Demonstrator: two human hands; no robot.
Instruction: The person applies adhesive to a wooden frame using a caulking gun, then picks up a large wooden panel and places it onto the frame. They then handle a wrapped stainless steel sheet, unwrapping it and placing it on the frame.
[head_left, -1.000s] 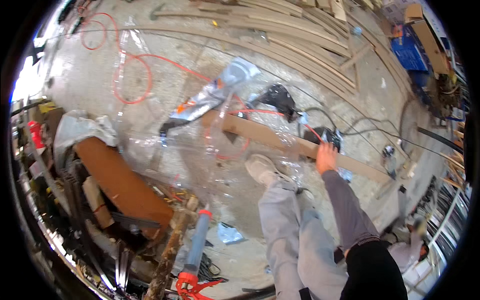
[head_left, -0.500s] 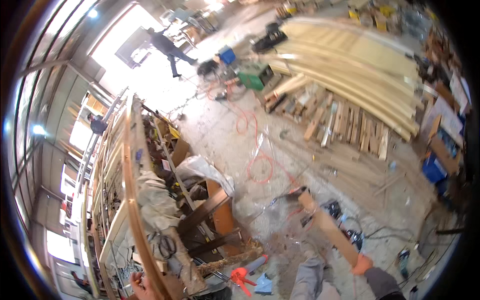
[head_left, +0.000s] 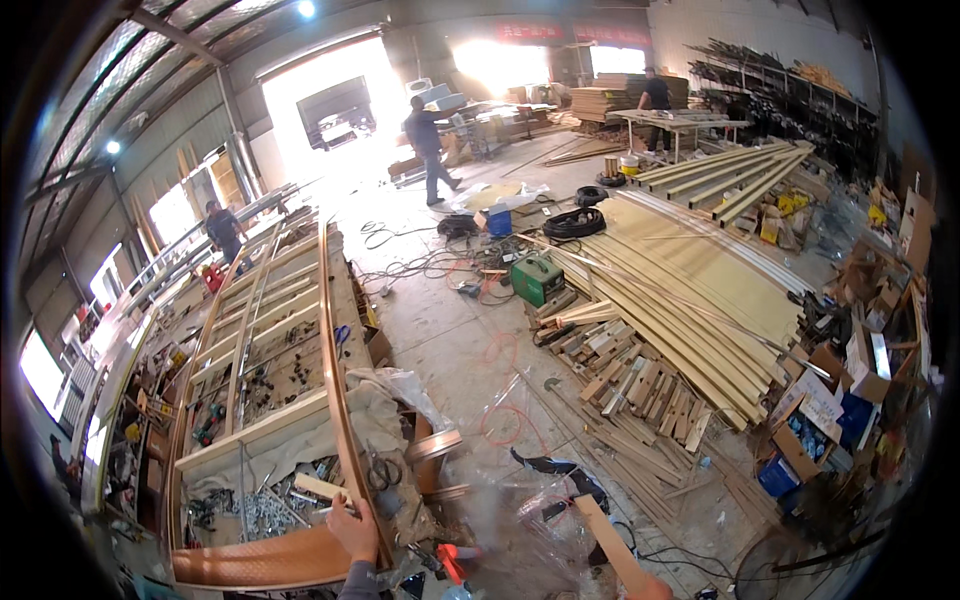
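My left hand (head_left: 354, 530) is over the near corner of a long brown wooden frame (head_left: 343, 420), its fingers curled together at the inner edge. What they hold, if anything, I cannot make out. Close to its fingertips lie a short pale wood piece (head_left: 320, 487) and a pile of metal hardware (head_left: 262, 510). At the lower edge my right hand (head_left: 650, 588), partly cut off, is closed on the near end of a flat wooden board (head_left: 608, 545). That board slants up and to the left, above the floor. Scissors (head_left: 384, 472) lie just right of the frame's side.
A red-orange tool (head_left: 450, 562) is by the frame's near corner. Clear plastic wrap (head_left: 550, 500) and cables cover the floor ahead. To the right are stacked pale beams (head_left: 690, 330), wood offcuts (head_left: 640, 380) and a green machine (head_left: 537, 280). Other people (head_left: 427, 150) stand farther off.
The view has levelled and turned, showing more of the frame and the workshop. My left hand has moved forward along the frame. My right hand, still on the board, is lower in view.
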